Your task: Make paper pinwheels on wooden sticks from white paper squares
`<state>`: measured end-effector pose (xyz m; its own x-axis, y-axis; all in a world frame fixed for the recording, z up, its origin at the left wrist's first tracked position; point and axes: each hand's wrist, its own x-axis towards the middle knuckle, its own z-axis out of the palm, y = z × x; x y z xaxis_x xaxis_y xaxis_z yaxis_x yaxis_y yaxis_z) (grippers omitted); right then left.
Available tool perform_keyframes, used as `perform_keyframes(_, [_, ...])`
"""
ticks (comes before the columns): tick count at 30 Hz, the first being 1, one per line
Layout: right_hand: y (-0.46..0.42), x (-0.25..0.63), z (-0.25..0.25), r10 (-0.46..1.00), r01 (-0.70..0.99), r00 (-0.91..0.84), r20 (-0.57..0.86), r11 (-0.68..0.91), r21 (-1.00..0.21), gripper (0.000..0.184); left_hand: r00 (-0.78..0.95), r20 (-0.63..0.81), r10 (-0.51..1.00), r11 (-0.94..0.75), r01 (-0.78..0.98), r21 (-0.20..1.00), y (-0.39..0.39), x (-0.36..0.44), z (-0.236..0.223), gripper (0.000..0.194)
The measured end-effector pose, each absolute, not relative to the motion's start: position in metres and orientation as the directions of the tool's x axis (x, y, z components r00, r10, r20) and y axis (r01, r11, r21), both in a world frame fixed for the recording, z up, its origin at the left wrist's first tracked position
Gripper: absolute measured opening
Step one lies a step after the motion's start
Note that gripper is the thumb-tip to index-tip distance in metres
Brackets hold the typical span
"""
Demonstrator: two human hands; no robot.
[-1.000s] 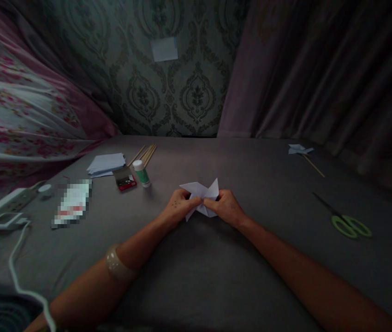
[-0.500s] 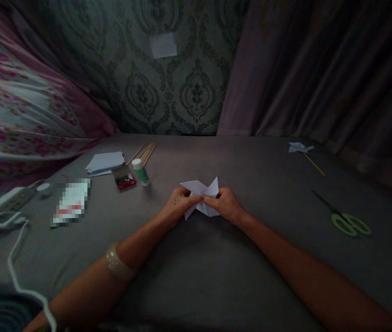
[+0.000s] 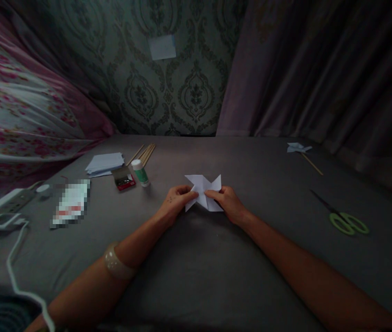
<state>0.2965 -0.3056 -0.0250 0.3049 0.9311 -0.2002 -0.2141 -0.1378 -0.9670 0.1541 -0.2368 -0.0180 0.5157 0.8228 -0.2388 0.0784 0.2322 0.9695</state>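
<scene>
A white folded paper pinwheel (image 3: 201,186) is held between my two hands in the middle of the view, its pointed corners spread outward. My left hand (image 3: 177,200) grips its left side, thumb on top and fingers partly hidden beneath. On the right side, my right hand (image 3: 229,202) pinches the paper, with the thumb or a finger lying near the centre. A similar pinwheel (image 3: 298,147) on a thin wooden stick (image 3: 311,163) lies at the far right. Green-handled scissors (image 3: 341,220) rest nearer, to the right of my right hand.
At left stand a glue stick (image 3: 139,173) and an open red box (image 3: 124,180) of small metal items. Behind them lie a paper stack (image 3: 105,163) and several wooden sticks (image 3: 146,153). A pixelated packet (image 3: 71,203) and a white power strip (image 3: 7,207) with cables sit farther left.
The pinwheel has turned slightly and sits flatter. My thumbs have moved apart from its centre, leaving more of the middle visible.
</scene>
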Motion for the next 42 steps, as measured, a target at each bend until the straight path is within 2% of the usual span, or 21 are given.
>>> perform_keyframes(7, [-0.306, 0.297, -0.025, 0.928, -0.037, 0.343, -0.143, -0.139, -0.990, 0.017, 0.581, -0.198, 0.790, 0.182, 0.086, 0.979, -0.237, 0.154, -0.020, 0.025])
perform_keyframes(12, [-0.303, 0.306, -0.031, 0.945, 0.214, 0.297, -0.139, -0.207, -0.955, 0.013, 0.500, -0.076, 0.863, -0.059, 0.249, 0.967, -0.233, 0.155, -0.026, 0.030])
perform_keyframes(14, [-0.302, 0.310, -0.030, 0.948, 0.394, 0.282, -0.145, -0.252, -0.884, 0.013, 0.463, -0.009, 0.886, -0.169, 0.341, 0.925, -0.229, 0.153, -0.030, 0.033])
perform_keyframes(16, [-0.301, 0.310, -0.028, 0.949, 0.593, 0.291, -0.124, -0.280, -0.755, 0.014, 0.467, 0.037, 0.884, -0.252, 0.409, 0.877, -0.228, 0.152, -0.031, 0.031])
perform_keyframes(19, [-0.303, 0.303, -0.024, 0.938, 0.762, 0.340, -0.068, -0.317, -0.565, 0.017, 0.540, 0.101, 0.835, -0.385, 0.443, 0.809, -0.229, 0.150, -0.030, 0.022])
perform_keyframes(21, [-0.306, 0.298, -0.023, 0.925, 0.796, 0.379, -0.026, -0.340, -0.501, 0.020, 0.618, 0.141, 0.773, -0.484, 0.431, 0.762, -0.231, 0.149, -0.028, 0.017])
perform_keyframes(23, [-0.308, 0.297, -0.024, 0.908, 0.799, 0.418, 0.026, -0.354, -0.485, 0.024, 0.681, 0.167, 0.713, -0.560, 0.410, 0.720, -0.233, 0.149, -0.026, 0.014])
perform_keyframes(26, [-0.312, 0.309, -0.023, 0.899, 0.755, 0.433, 0.063, -0.324, -0.570, 0.034, 0.703, 0.200, 0.682, -0.598, 0.380, 0.706, -0.234, 0.150, -0.026, 0.013])
perform_keyframes(29, [-0.314, 0.332, -0.020, 0.897, 0.646, 0.442, -0.009, -0.325, -0.691, 0.037, 0.677, 0.216, 0.704, -0.572, 0.360, 0.737, -0.232, 0.149, -0.025, 0.011])
perform_keyframes(31, [-0.315, 0.349, -0.019, 0.859, 0.560, 0.511, -0.027, -0.357, -0.747, 0.037, 0.651, 0.211, 0.729, -0.539, 0.357, 0.763, -0.231, 0.149, -0.023, 0.010])
perform_keyframes(34, [-0.318, 0.366, -0.026, 0.828, 0.537, 0.558, 0.060, -0.306, -0.786, 0.032, 0.589, 0.213, 0.779, -0.486, 0.355, 0.799, -0.227, 0.146, -0.017, 0.017])
perform_keyframes(36, [-0.323, 0.372, -0.035, 0.841, 0.629, 0.519, 0.157, -0.250, -0.736, 0.024, 0.517, 0.252, 0.818, -0.464, 0.336, 0.820, -0.222, 0.142, -0.011, 0.023])
perform_keyframes(39, [-0.334, 0.374, -0.050, 0.874, 0.794, 0.390, 0.290, -0.160, -0.587, 0.022, 0.376, 0.349, 0.859, -0.466, 0.287, 0.837, -0.211, 0.132, 0.002, 0.028])
perform_keyframes(42, [-0.343, 0.373, -0.061, 0.851, 0.856, 0.382, 0.361, -0.177, -0.486, 0.025, 0.253, 0.422, 0.870, -0.481, 0.255, 0.839, -0.200, 0.115, 0.017, 0.028])
